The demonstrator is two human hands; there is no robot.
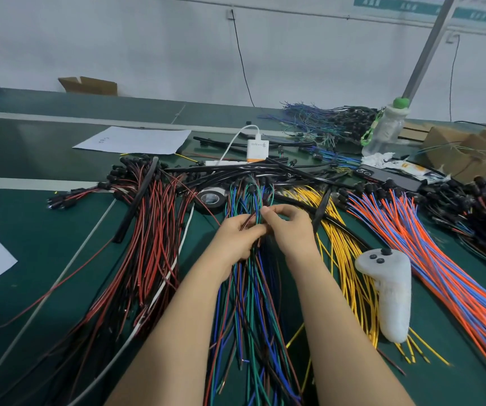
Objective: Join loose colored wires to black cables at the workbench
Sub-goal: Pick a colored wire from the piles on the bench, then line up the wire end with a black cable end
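Your left hand [240, 237] and right hand [290, 230] are together, touching, directly over the mixed wire bundle [253, 303] of blue, green and brown strands. Both curl round strands of it. The bundle's long axis runs straight away from you and ends at the black cables [236, 171] just beyond your fingertips. Neither hand is nearer, so work outward along that axis.

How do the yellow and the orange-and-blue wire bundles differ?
The yellow wire bundle is one colour; the orange-and-blue wire bundle mixes two. The yellow one is thinner, the orange-and-blue one wider. A white controller lies on the yellow, none on the other. Both lie loose on the green bench.
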